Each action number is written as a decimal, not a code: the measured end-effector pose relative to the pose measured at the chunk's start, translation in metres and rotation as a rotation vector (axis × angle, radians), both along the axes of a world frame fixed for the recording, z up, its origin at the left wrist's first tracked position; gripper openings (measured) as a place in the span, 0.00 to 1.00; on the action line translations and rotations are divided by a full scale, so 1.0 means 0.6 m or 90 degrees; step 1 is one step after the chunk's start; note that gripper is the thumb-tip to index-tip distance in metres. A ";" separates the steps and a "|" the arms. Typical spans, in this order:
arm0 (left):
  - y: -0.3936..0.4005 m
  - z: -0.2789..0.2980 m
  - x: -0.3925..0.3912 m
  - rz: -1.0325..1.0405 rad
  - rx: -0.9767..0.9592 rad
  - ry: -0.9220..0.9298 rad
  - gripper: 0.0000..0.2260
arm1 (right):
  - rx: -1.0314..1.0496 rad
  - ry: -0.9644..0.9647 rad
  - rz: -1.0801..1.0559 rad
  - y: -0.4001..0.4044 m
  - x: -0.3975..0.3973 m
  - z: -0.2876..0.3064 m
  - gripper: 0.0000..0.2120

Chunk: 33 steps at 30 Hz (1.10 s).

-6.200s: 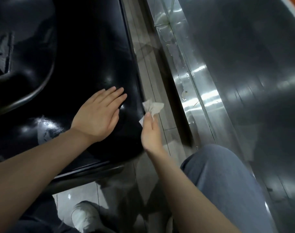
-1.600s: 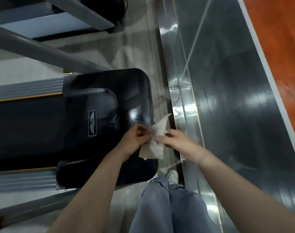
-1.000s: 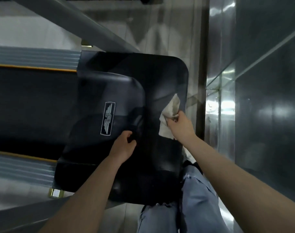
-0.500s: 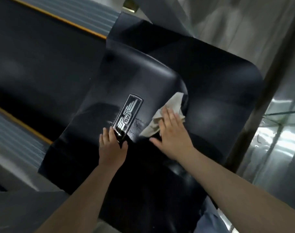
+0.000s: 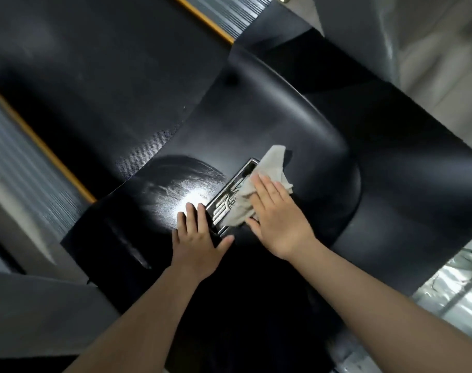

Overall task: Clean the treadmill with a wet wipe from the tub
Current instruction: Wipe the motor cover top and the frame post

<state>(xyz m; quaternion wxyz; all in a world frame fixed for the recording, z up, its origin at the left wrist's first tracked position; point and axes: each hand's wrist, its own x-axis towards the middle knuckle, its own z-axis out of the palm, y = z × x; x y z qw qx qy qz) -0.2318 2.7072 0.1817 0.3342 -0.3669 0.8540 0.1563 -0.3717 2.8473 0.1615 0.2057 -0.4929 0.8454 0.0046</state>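
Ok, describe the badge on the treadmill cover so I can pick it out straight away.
Find the black motor cover at the end of the treadmill belt. Near its middle, between the left hand and the right hand, lies the badge, half under the wet wipe. It is the only silver-framed, embossed rectangle on the plain black plastic.
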 end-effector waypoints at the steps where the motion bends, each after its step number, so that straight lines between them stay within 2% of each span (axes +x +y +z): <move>1: 0.001 -0.002 0.002 -0.010 -0.006 -0.007 0.48 | 0.009 -0.013 0.029 0.015 -0.001 0.005 0.37; 4: 0.000 -0.005 0.003 -0.051 -0.032 -0.022 0.50 | 0.000 0.000 0.053 -0.009 -0.032 0.006 0.38; 10: 0.001 -0.013 0.006 -0.079 -0.038 -0.022 0.45 | 0.044 -0.003 0.078 -0.306 -0.096 -0.034 0.31; 12: 0.002 -0.015 0.008 -0.076 -0.038 -0.023 0.45 | 0.066 0.016 0.110 -0.344 -0.088 -0.046 0.30; 15: -0.001 -0.017 0.009 -0.083 -0.041 -0.020 0.45 | 0.020 0.028 0.121 -0.263 -0.075 -0.043 0.28; 18: -0.001 -0.019 0.014 -0.062 -0.023 -0.009 0.46 | -0.049 0.022 -0.004 -0.077 -0.078 -0.004 0.26; 20: -0.001 -0.015 0.012 -0.056 -0.024 -0.001 0.46 | -0.037 0.032 -0.081 0.037 -0.081 0.028 0.26; 22: -0.003 -0.011 0.010 -0.064 -0.017 -0.012 0.46 | 0.010 0.029 -0.129 0.077 -0.078 0.041 0.27; 24: -0.003 -0.007 0.007 -0.068 -0.006 -0.034 0.45 | 0.008 0.036 -0.118 0.029 -0.091 0.025 0.29; 27: -0.009 -0.004 0.002 -0.069 -0.010 -0.047 0.46 | -0.010 0.059 -0.029 -0.155 -0.156 -0.030 0.30; 30: -0.008 -0.003 -0.010 -0.069 0.009 -0.077 0.47 | 0.043 0.030 0.003 -0.330 -0.244 -0.046 0.30; 33: -0.014 0.003 -0.017 -0.061 0.024 -0.090 0.49 | 0.072 0.051 0.001 -0.331 -0.284 -0.053 0.32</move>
